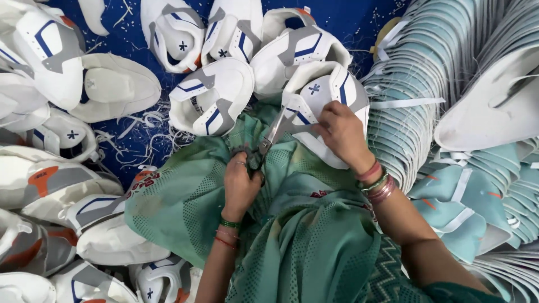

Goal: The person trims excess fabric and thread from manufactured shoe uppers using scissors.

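My left hand [240, 182] grips the dark handles of a pair of scissors [268, 140], whose blades point up and right toward a white shoe upper. My right hand [341, 133] presses on that white shoe upper [323, 98], which has grey and blue panels and a small blue cross mark. The upper rests on my lap, over green mesh cloth [185, 196]. The scissor tips touch the upper's lower left edge. Bangles circle both wrists.
Many white shoe uppers [216, 98] with grey, blue and orange trim lie on a blue floor [140, 140] to the left and ahead. Thread scraps litter it. Tall fanned stacks of teal and grey pieces [426, 73] fill the right side.
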